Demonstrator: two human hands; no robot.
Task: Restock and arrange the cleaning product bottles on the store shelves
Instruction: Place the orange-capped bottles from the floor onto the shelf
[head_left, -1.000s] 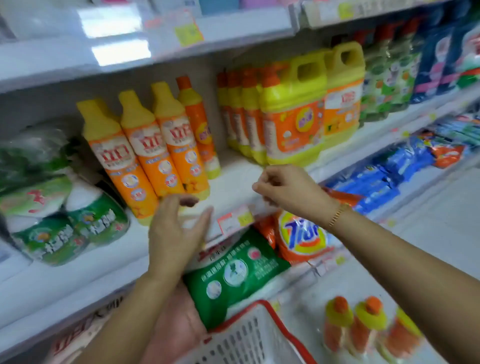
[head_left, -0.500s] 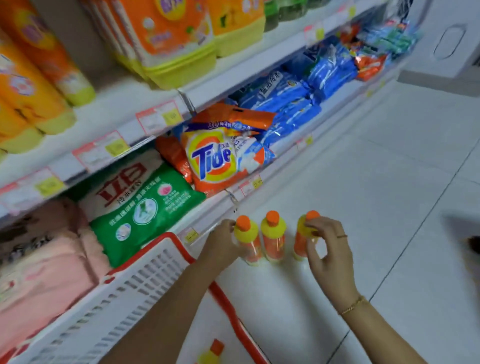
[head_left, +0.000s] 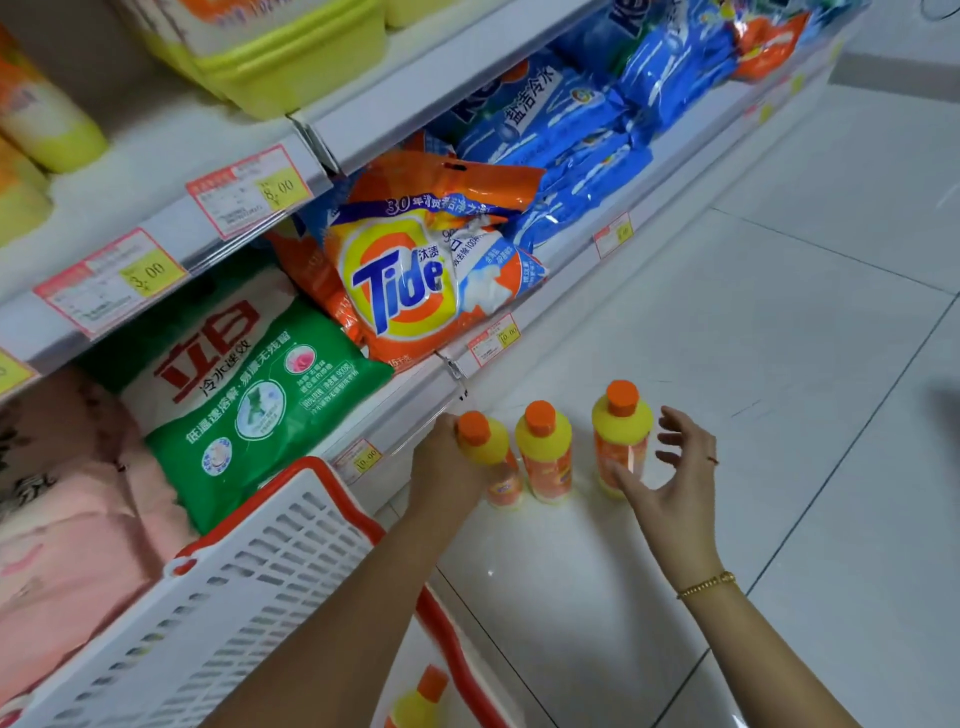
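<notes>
Left hand (head_left: 445, 470) clamped on left bottle (head_left: 492, 446). Right hand (head_left: 672, 470) fingers spread apart, at 3 o'clock of right bottle (head_left: 622, 423).

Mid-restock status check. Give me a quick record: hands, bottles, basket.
left hand: grips the left bottle at its yellow shoulder
right hand: open, fingers spread beside the right bottle; contact unclear
middle bottle: upright, untouched
bottle row: all three stand on the floor in front of the bottom shelf
basket: white with a red rim, near left; a fourth bottle appears to be inside it
</notes>
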